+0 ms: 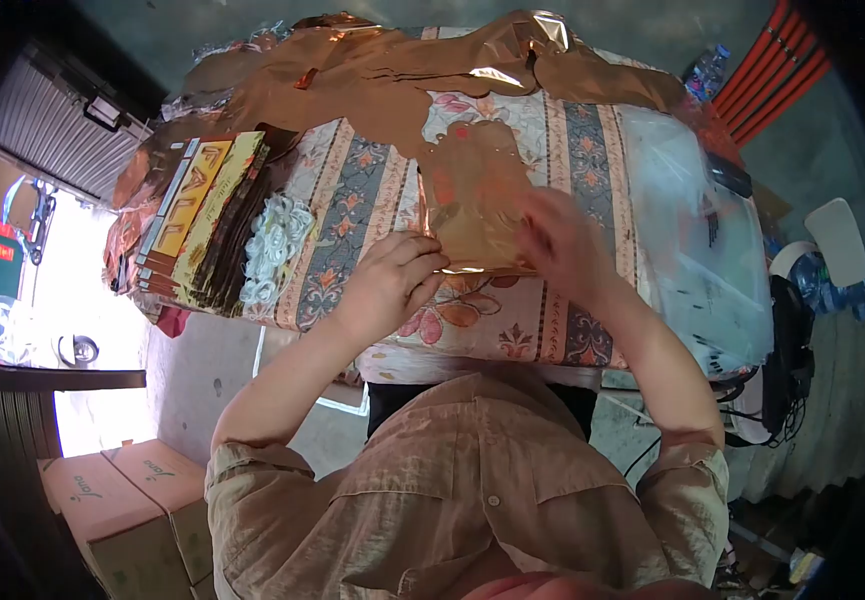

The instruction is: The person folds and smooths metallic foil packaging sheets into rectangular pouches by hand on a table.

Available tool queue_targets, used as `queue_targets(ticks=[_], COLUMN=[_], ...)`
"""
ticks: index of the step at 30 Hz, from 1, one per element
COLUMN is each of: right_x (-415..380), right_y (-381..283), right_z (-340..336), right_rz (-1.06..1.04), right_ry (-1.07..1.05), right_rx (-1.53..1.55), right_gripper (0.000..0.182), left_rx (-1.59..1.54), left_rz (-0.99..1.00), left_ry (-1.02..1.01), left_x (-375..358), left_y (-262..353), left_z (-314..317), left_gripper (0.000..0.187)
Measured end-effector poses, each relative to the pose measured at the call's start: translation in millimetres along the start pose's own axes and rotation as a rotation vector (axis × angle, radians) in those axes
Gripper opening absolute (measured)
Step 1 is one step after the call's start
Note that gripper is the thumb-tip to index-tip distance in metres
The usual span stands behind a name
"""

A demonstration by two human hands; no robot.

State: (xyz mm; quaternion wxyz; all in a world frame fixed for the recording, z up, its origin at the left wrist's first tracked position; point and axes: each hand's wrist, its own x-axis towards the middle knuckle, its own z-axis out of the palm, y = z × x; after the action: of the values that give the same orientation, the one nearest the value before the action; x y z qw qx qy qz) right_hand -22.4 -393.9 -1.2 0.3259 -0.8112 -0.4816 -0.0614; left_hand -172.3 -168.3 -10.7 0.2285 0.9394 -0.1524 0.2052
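A shiny gold foil sheet (pixel 477 195) with a wavy top edge and a small red mark lies on the patterned tablecloth in front of me. At its lower left corner, my left hand (pixel 392 280) has bent fingers closed over the foil's edge. Motion smears my right hand (pixel 564 240), which is over the sheet's right side near the lower corner; its fingers are too blurred to read. The foil's bottom edge shines like a fold between the two hands.
Left on the table stands a stack of printed yellow-and-brown packets (pixel 202 215) beside white rope-like bundles (pixel 277 245). Large gold foil pieces (pixel 332 75) spread across the back. Clear plastic bags (pixel 692 240) cover the right side. Cardboard boxes (pixel 127 500) sit on the floor at left.
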Motion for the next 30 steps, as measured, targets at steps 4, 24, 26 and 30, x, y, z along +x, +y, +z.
queue_targets(ticks=[4,24,26,30], right_x=[-6.1,-6.2,-6.5,-6.2], right_y=[-7.0,-6.2,-5.2,-6.6], right_z=[20.1,21.6,22.1,22.9], right_rz=[-0.047,0.042,0.044,0.039], right_ry=[-0.215,-0.382,-0.383,-0.386], right_rx=[-0.252,-0.250,-0.249,-0.266], right_gripper=[0.063,0.075,0.075,0.075], left_rx=[-0.010,0.065,0.003,-0.131], left_rz=[-0.006,0.150,0.152,0.112], left_ry=[-0.010,-0.122,-0.130,-0.145], left_x=[-0.1,29.9,30.9,30.1], left_y=[0.9,-61.6,-65.0,-74.2], left_z=[-2.0,-14.3,-12.0,-6.3], left_gripper=[0.021,0.025,0.023,0.024])
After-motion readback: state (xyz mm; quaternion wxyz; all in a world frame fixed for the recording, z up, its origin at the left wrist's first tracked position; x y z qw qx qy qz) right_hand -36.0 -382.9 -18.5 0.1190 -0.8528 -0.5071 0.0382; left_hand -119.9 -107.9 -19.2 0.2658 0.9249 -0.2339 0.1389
